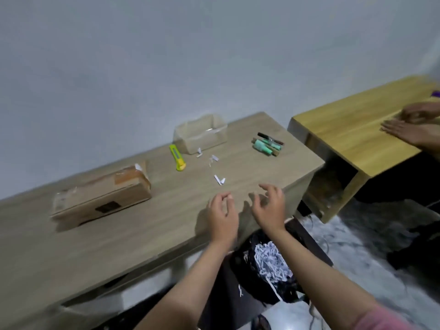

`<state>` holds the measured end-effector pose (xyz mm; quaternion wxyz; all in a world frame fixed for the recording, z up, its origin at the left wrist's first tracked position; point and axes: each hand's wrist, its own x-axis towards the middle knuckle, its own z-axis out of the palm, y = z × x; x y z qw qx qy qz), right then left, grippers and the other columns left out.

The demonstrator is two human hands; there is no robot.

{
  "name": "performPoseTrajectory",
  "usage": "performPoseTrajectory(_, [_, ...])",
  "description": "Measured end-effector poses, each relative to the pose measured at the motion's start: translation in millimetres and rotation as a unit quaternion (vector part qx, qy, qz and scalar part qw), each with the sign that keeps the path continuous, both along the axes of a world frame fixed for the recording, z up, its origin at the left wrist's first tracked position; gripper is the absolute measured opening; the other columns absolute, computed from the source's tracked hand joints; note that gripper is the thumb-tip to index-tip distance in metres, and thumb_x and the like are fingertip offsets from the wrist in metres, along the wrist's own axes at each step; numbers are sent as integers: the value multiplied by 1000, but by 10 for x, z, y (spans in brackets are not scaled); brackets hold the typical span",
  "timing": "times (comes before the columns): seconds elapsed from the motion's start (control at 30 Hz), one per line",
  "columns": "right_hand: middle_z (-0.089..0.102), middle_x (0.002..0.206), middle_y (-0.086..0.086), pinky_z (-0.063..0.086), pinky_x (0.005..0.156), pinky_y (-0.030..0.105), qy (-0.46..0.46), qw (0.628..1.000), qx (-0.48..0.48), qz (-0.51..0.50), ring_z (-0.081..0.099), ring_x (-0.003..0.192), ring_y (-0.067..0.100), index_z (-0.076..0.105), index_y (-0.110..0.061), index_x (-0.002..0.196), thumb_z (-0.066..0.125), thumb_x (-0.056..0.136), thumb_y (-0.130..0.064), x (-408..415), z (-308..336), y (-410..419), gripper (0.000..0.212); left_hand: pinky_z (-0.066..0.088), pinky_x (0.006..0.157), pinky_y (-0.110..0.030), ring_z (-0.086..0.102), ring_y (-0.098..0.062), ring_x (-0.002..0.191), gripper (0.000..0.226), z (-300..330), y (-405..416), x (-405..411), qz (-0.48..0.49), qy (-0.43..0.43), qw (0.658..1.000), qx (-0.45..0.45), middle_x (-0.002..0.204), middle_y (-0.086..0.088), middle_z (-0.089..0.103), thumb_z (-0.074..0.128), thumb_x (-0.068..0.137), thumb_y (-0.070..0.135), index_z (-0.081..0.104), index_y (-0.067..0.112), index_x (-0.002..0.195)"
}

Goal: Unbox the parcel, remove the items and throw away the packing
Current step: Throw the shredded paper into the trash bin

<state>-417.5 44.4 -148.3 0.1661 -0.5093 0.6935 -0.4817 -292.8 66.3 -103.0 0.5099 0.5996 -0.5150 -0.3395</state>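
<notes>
A brown cardboard parcel (102, 194) with torn tape lies on the left of the grey-wood table (119, 239). A clear plastic box (201, 134) stands empty at the back. Several green and black items (267, 144) lie together at the back right. Loose white paper scraps (219, 179) dot the table's middle. My left hand (222, 215) and my right hand (270, 206) hover over the table's front edge, fingers spread and curled, holding nothing. Below them a black bin bag (269, 270) holds shredded white paper.
A yellow-green utility knife (177, 157) lies between the parcel and the clear box. To the right stands a second, yellow-wood table (352, 129), where another person's hands (414, 127) rest. Patterned grey floor shows beyond the bin.
</notes>
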Motion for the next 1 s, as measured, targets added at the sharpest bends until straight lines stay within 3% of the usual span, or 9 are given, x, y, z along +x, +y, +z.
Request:
performPoseTrajectory(0.1, [54, 112, 6, 41, 90, 26, 21, 992, 2, 122, 52, 106, 19, 58, -12, 115, 60, 85, -20, 247, 90, -290, 31, 41, 87, -26, 56, -16, 98, 20, 19, -211, 388, 54, -80, 995, 16, 100, 3, 57, 52, 92, 22, 66, 12, 102])
performPoseTrajectory(0.17, [56, 115, 6, 37, 92, 21, 49, 983, 4, 177, 52, 109, 19, 57, -11, 116, 61, 84, -25, 358, 69, -514, 35, 47, 92, -34, 59, -19, 101, 32, -127, -340, 650, 82, -135, 987, 30, 109, 0, 61, 46, 89, 38, 65, 19, 107])
performPoseTrajectory(0.23, [56, 121, 9, 37, 97, 26, 82, 971, 17, 223, 51, 116, 23, 57, -11, 120, 61, 83, -32, 414, 13, -772, 43, 47, 97, -43, 57, -23, 111, 46, -290, -450, 834, 83, -161, 982, 53, 119, -4, 60, 39, 84, 49, 63, 21, 112])
performPoseTrajectory(0.33, [54, 132, 10, 38, 103, 35, 117, 954, 25, 275, 49, 123, 26, 56, -14, 124, 60, 80, -39, 432, -59, -1183, 51, 20, 116, -45, 35, -22, 137, 47, -408, -567, 956, 71, -230, 965, 105, 144, -3, 44, 39, 90, 45, 55, 22, 127])
performPoseTrajectory(0.4, [53, 136, 8, 38, 105, 40, 149, 940, 15, 306, 48, 125, 27, 56, -16, 125, 55, 79, -47, 441, -92, -1464, 56, 3, 115, -51, 17, -16, 144, 45, -476, -623, 984, 62, -313, 937, 140, 154, 6, 28, 39, 94, 44, 45, 29, 136])
performPoseTrajectory(0.47, [52, 137, 8, 37, 106, 45, 185, 924, 8, 335, 48, 126, 28, 56, -18, 126, 50, 78, -53, 467, -104, -1718, 60, -2, 114, -55, 9, -11, 146, 48, -532, -676, 976, 48, -364, 914, 173, 157, 10, 18, 35, 95, 47, 38, 32, 140])
performPoseTrajectory(0.73, [44, 145, -5, 26, 108, 51, 279, 860, 32, 426, 37, 134, 18, 50, -28, 131, 35, 76, -67, 595, -83, -2222, 70, 35, 101, -59, 42, -20, 133, 51, -600, -722, 947, 90, -429, 890, 127, 144, 0, 47, 36, 83, 47, 56, 26, 125])
performPoseTrajectory(0.9, [58, 129, 1, 36, 102, 50, 243, 853, 13, 461, 50, 122, 21, 60, -16, 121, 36, 82, -61, 535, -122, -2147, 64, 31, 104, -58, 35, -18, 137, 56, -614, -720, 942, 93, -410, 898, 130, 148, 1, 41, 30, 83, 49, 53, 28, 129])
performPoseTrajectory(1.0, [58, 123, 4, 37, 102, 49, 192, 857, 25, 477, 52, 117, 20, 60, -14, 121, 37, 85, -56, 469, -99, -1880, 60, 19, 111, -60, 29, -16, 141, 57, -600, -703, 940, 92, -383, 910, 128, 150, 4, 37, 28, 84, 52, 51, 30, 131])
